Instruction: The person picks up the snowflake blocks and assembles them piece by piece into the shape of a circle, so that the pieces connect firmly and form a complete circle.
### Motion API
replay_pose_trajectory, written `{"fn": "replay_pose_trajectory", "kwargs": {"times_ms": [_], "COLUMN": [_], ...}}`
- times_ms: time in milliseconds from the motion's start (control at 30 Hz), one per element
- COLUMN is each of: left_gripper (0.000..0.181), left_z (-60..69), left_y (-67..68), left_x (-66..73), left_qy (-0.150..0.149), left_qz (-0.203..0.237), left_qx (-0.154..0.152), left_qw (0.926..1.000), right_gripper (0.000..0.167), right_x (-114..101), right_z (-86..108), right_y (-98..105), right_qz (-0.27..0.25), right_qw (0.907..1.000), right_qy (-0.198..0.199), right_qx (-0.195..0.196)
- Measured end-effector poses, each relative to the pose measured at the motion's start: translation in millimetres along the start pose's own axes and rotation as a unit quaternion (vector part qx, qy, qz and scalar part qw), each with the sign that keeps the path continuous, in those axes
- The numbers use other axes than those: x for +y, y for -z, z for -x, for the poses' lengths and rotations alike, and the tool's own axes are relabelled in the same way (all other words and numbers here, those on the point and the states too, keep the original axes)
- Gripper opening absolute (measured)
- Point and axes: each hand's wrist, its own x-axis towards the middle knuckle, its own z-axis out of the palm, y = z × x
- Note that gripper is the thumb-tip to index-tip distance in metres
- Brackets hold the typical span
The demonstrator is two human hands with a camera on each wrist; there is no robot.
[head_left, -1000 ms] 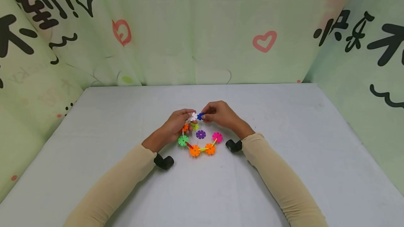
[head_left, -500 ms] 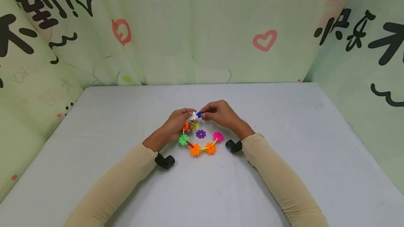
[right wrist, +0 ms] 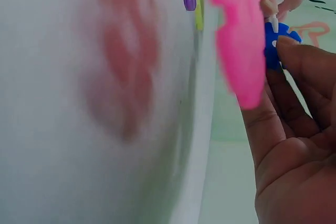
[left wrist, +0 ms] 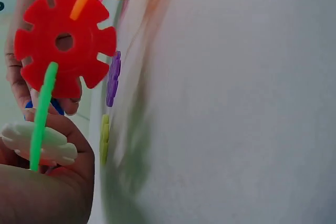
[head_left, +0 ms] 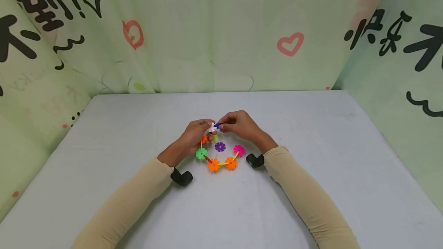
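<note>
My left hand point(head_left: 194, 135) pinches a white snowflake disc point(head_left: 212, 127) at the end of a chain of notched plastic discs. My right hand point(head_left: 240, 124) pinches a blue snowflake disc point(right wrist: 271, 45) between thumb and fingers. In the right wrist view, the blue disc meets a thin white piece point(right wrist: 274, 23) beside the left fingertips; how deeply they are slotted is unclear. The chain curves toward the body through a green disc point(head_left: 201, 153), an orange disc point(head_left: 214, 165), another orange disc point(head_left: 230, 163) and a pink disc point(head_left: 238, 150). Edge-on pieces link them.
A loose purple disc point(head_left: 220, 147) and a yellow-green disc point(head_left: 215, 138) lie on the white tablecloth point(head_left: 294, 126) within the chain's curve. Black wrist cameras point(head_left: 255, 160) hang beneath both sleeves. A printed curtain point(head_left: 207, 30) stands behind the table and along its sides.
The right hand has shifted slightly left, and the blue disc now sits closer against the white disc, turned more edge-on. The left hand and chain have barely moved.
</note>
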Motion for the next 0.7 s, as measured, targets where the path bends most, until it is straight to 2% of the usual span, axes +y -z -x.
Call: {"fn": "replay_pose_trajectory", "kwargs": {"times_ms": [167, 333, 433, 567, 700], "left_gripper": [0.030, 0.033, 0.036, 0.037, 0.041], "left_z": [0.8, 2.0, 3.1, 3.9, 2.3], "left_y": [3.5, 9.0, 11.2, 11.7, 12.4], "left_x": [1.4, 0.7, 1.0, 2.5, 3.7], "left_qy": [0.001, 0.008, 0.013, 0.008, -0.010], "left_qz": [-0.010, -0.006, 0.010, 0.022, -0.032], "left_qx": [0.012, 0.029, 0.029, 0.015, 0.016], "left_qw": [0.9999, 0.9995, 0.9995, 0.9996, 0.9993], "right_gripper": [0.027, 0.022, 0.020, 0.018, 0.021], "right_x": [3.0, 6.3, 4.1, -0.7, -2.9], "right_z": [1.2, 6.0, 9.2, 12.5, 12.3], "right_y": [4.0, 6.3, 5.6, 3.3, -1.4], "right_qz": [0.055, 0.092, 0.110, 0.126, 0.144], "right_qw": [0.9985, 0.9947, 0.9908, 0.9871, 0.9838], "right_qy": [-0.003, -0.026, -0.037, -0.043, -0.038], "right_qx": [-0.003, -0.039, -0.069, -0.088, -0.099]}}
